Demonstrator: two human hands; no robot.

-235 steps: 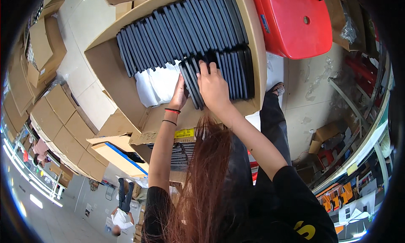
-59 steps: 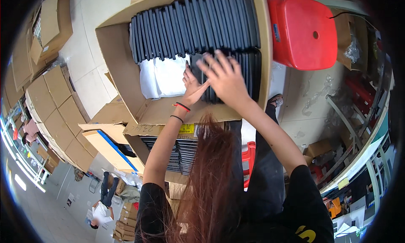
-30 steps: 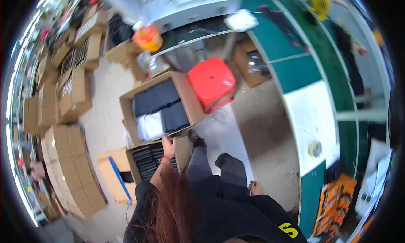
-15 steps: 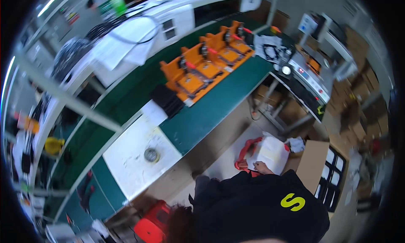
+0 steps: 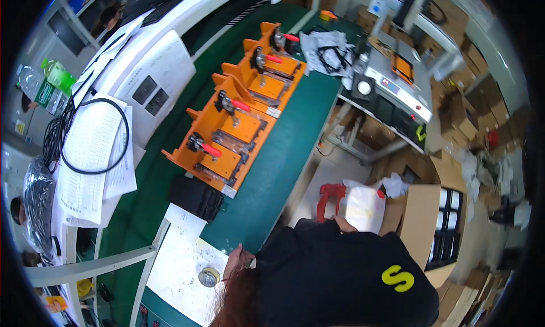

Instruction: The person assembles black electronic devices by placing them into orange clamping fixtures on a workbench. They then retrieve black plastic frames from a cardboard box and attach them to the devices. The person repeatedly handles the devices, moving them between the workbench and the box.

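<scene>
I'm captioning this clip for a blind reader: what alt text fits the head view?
A person in a black top leans beside a green-topped workbench, left hand near its edge by a small round tape roll, right hand on a white plastic-wrapped bundle. Four orange clamping jigs line the bench.

Orange fixtures (image 5: 238, 128), green bench (image 5: 278, 157)

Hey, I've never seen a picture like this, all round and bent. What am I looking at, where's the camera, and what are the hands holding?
There is no machine: a person wears a wide fisheye camera on the head, which bends straight edges. Below is their black top. The left hand rests at the edge of the long green workbench, near a small round tape roll on a white sheet. The right hand touches a white plastic-wrapped bundle; its grip is hidden. Four orange clamp fixtures with red handles sit on the bench, with a stack of black flat parts beside them.
</scene>
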